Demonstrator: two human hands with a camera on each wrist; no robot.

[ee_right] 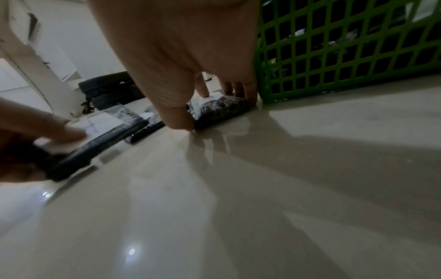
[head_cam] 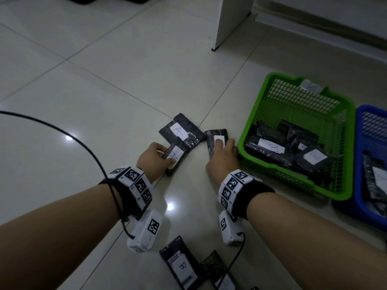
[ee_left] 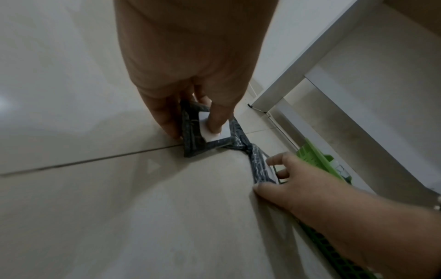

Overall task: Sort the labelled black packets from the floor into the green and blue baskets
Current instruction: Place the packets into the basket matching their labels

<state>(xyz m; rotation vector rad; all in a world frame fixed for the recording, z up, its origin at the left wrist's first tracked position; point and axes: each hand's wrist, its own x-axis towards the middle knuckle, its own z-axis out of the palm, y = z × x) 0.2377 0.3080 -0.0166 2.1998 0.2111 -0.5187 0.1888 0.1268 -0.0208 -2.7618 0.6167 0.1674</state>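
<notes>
My left hand (head_cam: pixel 167 156) pinches a black packet labelled A (head_cam: pixel 178 162), thumb on its white label (ee_left: pixel 214 136), and the packet tilts up off the floor (ee_right: pixel 105 136). A second A packet (head_cam: pixel 180 132) lies flat just beyond it. My right hand (head_cam: pixel 219 147) grips a third black packet (head_cam: pixel 215 135) on the floor, fingers over its label and thumb at its near edge (ee_right: pixel 181 122); its letter is hidden. That packet (ee_right: pixel 222 111) lies right beside the green basket (head_cam: pixel 251 130), which holds several packets, some marked B. The blue basket (head_cam: pixel 360 116) sits at the far right with packets inside.
Near my forearms lie a black packet labelled B (head_cam: pixel 180 266) and another packet (head_cam: pixel 219 273). A black cable (head_cam: pixel 73 139) arcs over the tiled floor on the left. A white furniture leg (head_cam: pixel 228 21) stands behind the baskets.
</notes>
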